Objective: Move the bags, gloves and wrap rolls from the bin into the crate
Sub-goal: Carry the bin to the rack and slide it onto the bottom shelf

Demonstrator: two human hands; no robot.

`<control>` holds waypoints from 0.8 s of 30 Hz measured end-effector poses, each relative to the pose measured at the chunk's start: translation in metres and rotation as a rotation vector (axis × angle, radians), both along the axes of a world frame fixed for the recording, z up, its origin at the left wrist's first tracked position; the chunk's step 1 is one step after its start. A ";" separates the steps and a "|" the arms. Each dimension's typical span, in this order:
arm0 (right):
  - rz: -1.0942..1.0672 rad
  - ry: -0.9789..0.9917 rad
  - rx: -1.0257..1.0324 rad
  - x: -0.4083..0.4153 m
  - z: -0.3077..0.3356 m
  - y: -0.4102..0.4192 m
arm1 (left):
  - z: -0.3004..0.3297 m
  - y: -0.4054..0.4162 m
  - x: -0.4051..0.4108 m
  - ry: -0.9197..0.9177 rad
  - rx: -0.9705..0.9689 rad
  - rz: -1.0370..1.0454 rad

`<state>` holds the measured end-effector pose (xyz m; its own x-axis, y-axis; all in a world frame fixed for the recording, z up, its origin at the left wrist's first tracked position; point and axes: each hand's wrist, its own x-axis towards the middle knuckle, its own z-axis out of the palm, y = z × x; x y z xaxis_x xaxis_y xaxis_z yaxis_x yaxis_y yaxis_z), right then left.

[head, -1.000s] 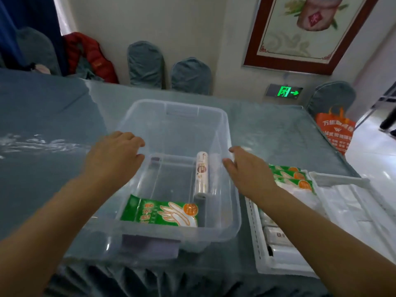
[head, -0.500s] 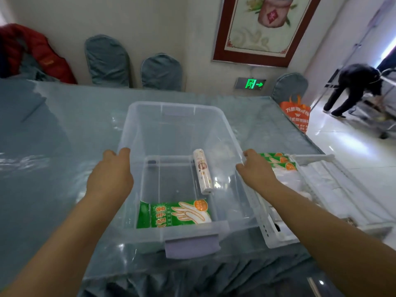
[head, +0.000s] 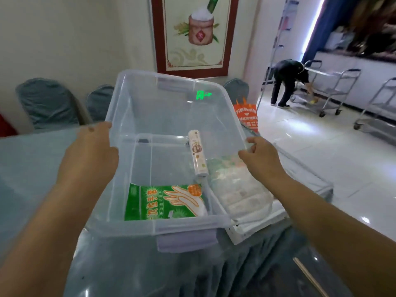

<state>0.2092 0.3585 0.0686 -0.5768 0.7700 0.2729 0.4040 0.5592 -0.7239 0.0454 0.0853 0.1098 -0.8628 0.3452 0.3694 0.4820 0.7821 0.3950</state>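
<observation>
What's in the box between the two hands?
In the head view, a wrap roll lies on the clear bin's floor between the left hand and the right hand. The glove pack lies nearer.

The bin is sitting in the middle of the frame, with the left hand holding its left rim and the right hand holding its right rim. In the bin, a glove pack is lying at the near wall, and a wrap roll is lying behind it, toward the right. The crate is sitting under the bin's right side, on the table.
</observation>
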 end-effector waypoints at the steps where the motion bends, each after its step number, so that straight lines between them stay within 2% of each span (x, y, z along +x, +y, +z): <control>1: -0.029 0.021 0.011 0.016 0.006 0.012 | 0.007 0.016 0.009 0.018 0.012 -0.033; 12: -0.324 0.085 0.008 0.249 0.029 0.166 | 0.037 0.236 0.157 0.082 0.132 -0.393; 17: -0.441 0.071 0.032 0.363 0.034 0.243 | 0.037 0.348 0.249 0.038 0.179 -0.538; 24: -0.614 -0.009 -0.013 0.494 0.014 0.329 | 0.013 0.478 0.365 -0.016 0.104 -0.684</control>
